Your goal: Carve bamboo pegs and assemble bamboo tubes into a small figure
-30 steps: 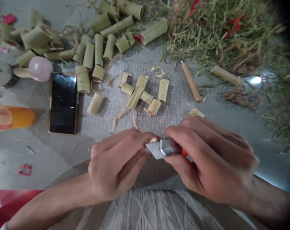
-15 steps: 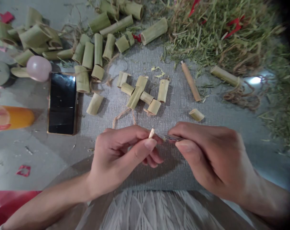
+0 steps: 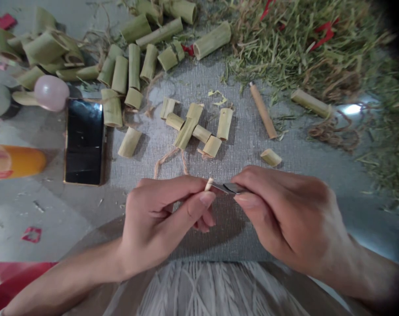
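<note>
Between thumb and forefinger, my left hand [image 3: 163, 219] pinches a short pale stick [image 3: 209, 184], its tip pointing up. My right hand [image 3: 285, 215] is closed around a small metal knife [image 3: 232, 188], its handle mostly hidden in the fist. The blade reaches left and its tip meets the side of the stick. Just beyond my hands lies a figure of joined bamboo pieces [image 3: 188, 127], with twine [image 3: 164, 161] trailing toward me. A short bamboo piece [image 3: 271, 157] rests beyond my right hand.
A wooden-handled tool [image 3: 263, 110] lies at right of centre. Dried grass [image 3: 285, 48] covers the far right. Cut bamboo tubes [image 3: 120, 74] lie at the far left, near a phone [image 3: 84, 142], a pink balloon-like ball [image 3: 52, 93] and an orange bottle [image 3: 24, 160].
My right hand has shifted slightly left, bringing the knife blade against the pale stick. The fingers of my left hand have curled in a little.
</note>
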